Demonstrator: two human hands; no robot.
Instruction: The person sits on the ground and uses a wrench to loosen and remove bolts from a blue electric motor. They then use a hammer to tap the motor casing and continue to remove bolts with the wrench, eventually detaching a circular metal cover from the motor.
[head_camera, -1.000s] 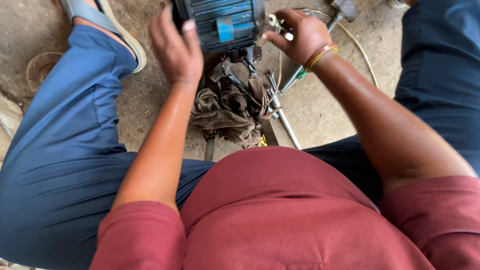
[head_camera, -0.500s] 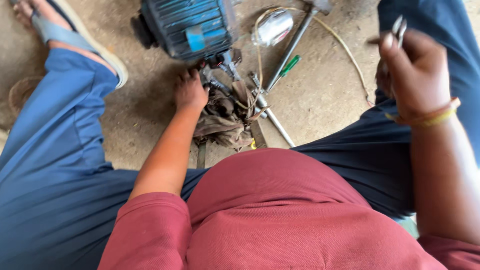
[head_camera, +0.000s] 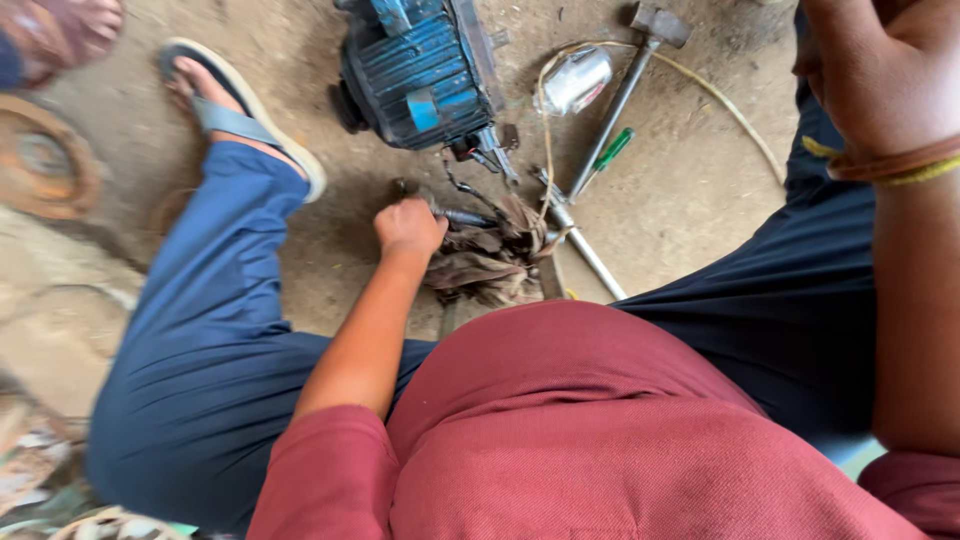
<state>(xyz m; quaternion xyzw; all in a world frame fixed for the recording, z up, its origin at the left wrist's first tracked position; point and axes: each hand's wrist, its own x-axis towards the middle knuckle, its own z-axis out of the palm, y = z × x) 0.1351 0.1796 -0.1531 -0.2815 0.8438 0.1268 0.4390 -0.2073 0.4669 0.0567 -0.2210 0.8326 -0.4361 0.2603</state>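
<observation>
Your left hand (head_camera: 408, 226) is down on the dirt floor (head_camera: 690, 190), closed into a fist around a dark tool or part at the left edge of the greasy rag (head_camera: 482, 262). What exactly it grips cannot be told; only a dark stub shows past the knuckles.

Your right hand (head_camera: 880, 75) is raised close to the camera at the far right, well apart from the work. Its fingers are out of frame, so whether it is wide, narrow or holding anything cannot be told. Bands circle that wrist.

The blue electric motor (head_camera: 420, 70) lies on the floor on the far side of your left hand, its wire leads hanging toward the rag. To the right of the motor lies a shiny metal cap (head_camera: 577, 80), and just beside it a hammer (head_camera: 622, 95) with its head pointing away from you. A green-handled screwdriver (head_camera: 612, 150) lies alongside the hammer's shaft. A metal rod (head_camera: 585, 250) runs from the rag toward your right leg.

Your sandalled left foot (head_camera: 235, 115) rests on the floor left of the motor. A rusty disc (head_camera: 45, 155) lies at the far left.
</observation>
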